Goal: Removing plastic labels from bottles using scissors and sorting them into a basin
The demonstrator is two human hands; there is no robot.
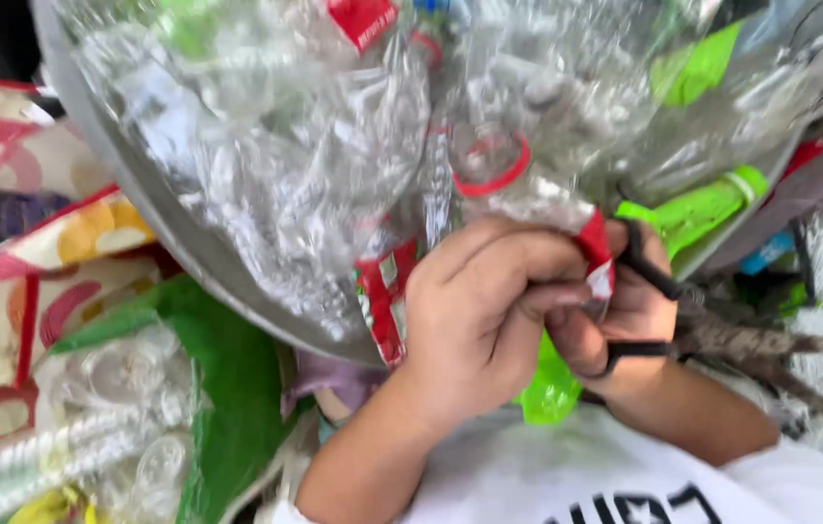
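Observation:
My left hand (479, 311) is closed around a crushed clear plastic bottle (513, 189) with a red neck ring and a red label (598, 250). The bottle's mouth points up and away from me. My right hand (630, 325) sits just right of it, fingers through the black handles of a pair of scissors (646, 274). The blades are hidden behind my left hand and the bottle. Both hands are pressed close together over the label.
A big grey metal basin (164, 228) heaped with crushed clear bottles fills the top. Green bottles (703, 209) lie at the right. A green sack (227, 374) with more clear bottles is at lower left, beside patterned cloth (33, 243). Dry branches (771, 344) stick out at right.

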